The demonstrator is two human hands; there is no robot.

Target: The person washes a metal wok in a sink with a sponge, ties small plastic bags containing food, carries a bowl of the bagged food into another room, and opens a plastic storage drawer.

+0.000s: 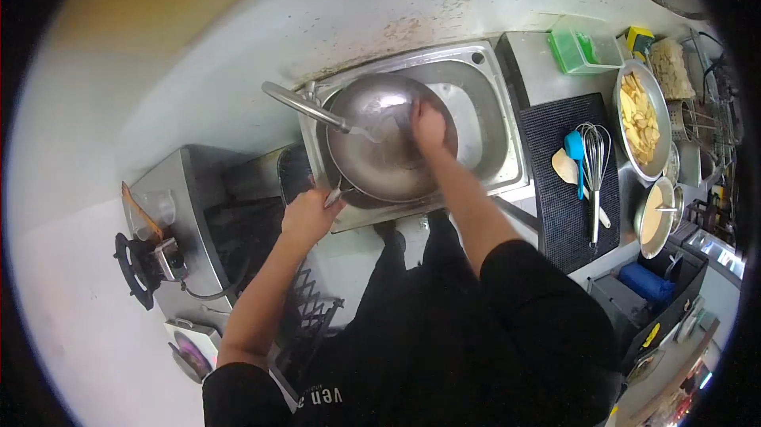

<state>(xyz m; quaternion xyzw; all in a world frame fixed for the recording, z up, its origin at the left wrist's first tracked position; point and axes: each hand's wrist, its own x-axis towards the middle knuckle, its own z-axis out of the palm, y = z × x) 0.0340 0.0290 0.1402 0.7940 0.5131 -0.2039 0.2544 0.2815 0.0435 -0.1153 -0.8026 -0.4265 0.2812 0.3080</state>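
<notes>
A large round metal wok [372,162] lies tilted over the sink [483,134], below the curved faucet [305,102]. Water runs from the spout onto its surface. My left hand [309,219] is closed around the wok's handle [334,196] at the sink's front left edge. On the right part of the wok, my right hand [429,127] presses down with curled fingers. Something dark shows at its fingertips, too blurred to name.
Right of the sink, a black mat [555,213] holds a whisk [594,173], a blue scoop [575,146] and a pale spatula [564,169]. Beyond stand a bowl of cut pieces [663,154], a bowl of beige batter [646,217] and a green container [564,51]. A burner [136,268] sits left.
</notes>
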